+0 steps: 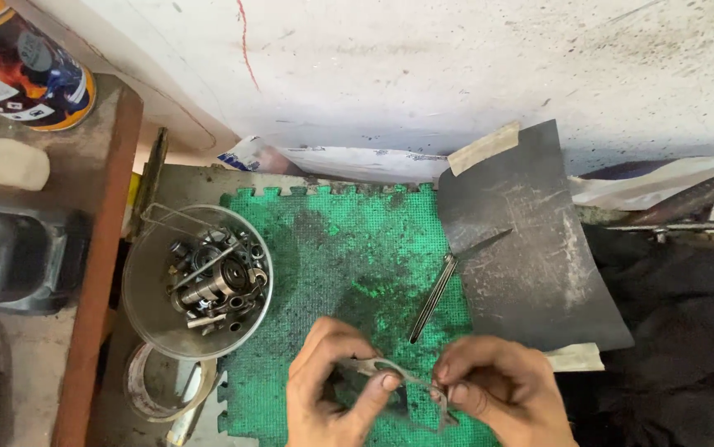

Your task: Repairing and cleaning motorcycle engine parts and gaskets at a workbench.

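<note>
A thin, flat metal gasket (pixel 402 382) is pinched between both hands, left hand (pixel 330 389) and right hand (pixel 502 396) each closed on one end, so it is held spread above the green foam mat (pixel 332 248). Oily engine parts (pixel 212 281) are kept together in a grey bowl (pixel 146 306) on the bench.

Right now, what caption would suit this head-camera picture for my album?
Left hand and right hand hold a thin metal piece over a green mat.
</note>
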